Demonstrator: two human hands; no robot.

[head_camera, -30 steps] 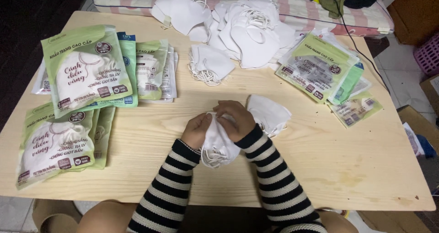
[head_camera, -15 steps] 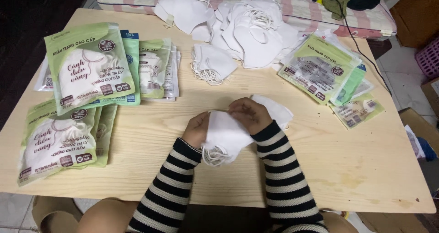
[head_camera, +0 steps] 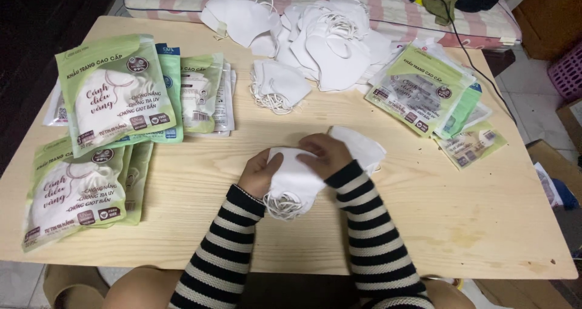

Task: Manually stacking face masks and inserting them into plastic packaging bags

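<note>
Left hand (head_camera: 259,174): gripping the left edge of a small stack of white face masks (head_camera: 296,178), fingers curling under it.
Right hand (head_camera: 327,154): pressing down on the stack's top right, fingers closing over the cloth.
Where the stack is lying: near the middle of the wooden tabletop (head_camera: 424,212), just in front of the person, ear loops (head_camera: 284,207) spilling out toward the body.
Handling: likely light, soft and floppy; layers could be slipping apart, so pinching the folded edge, clear of the loops, seems safest.
Beside it: another folded mask (head_camera: 362,148) is touching the right hand.
Further off: a second small stack (head_camera: 277,86), a loose mask heap (head_camera: 330,39), green packets left (head_camera: 115,97) and right (head_camera: 421,90).
In the way: nothing is crowding the hands.
</note>
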